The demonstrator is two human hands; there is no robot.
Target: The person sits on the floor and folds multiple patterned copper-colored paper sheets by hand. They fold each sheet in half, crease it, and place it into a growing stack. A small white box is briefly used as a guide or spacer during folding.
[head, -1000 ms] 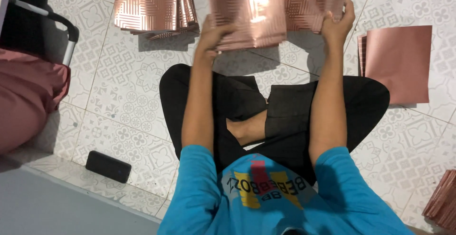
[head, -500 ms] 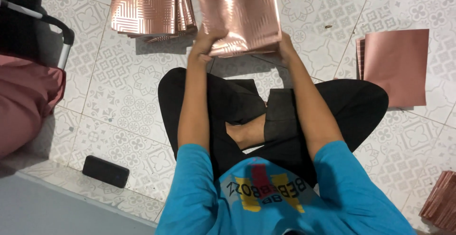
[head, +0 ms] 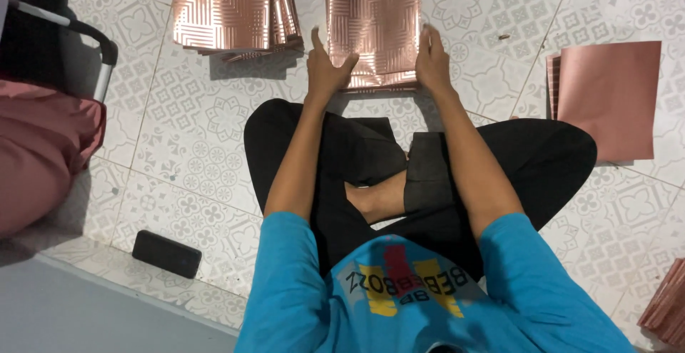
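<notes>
Lowered since a moment ago, the copper sheet [head: 374,24] now lies flat on the tiled floor [head: 214,132], just ahead of your crossed legs. Your left hand [head: 328,67] and right hand [head: 432,60] press its side edges, fingers spread. Another copper stack [head: 228,10] lies to its left, pink sheets [head: 614,96] well off right.

A single camera is sitting on the person's head and is looking almost straight down, close over their own blue shirt at the bottom edge and crossed legs at the centre of the frame. It is facing forward along the forearms toward the patterned tile floor [head: 200,132], which is filling the upper half. There being one view only, nothing is being shared with another.
</notes>
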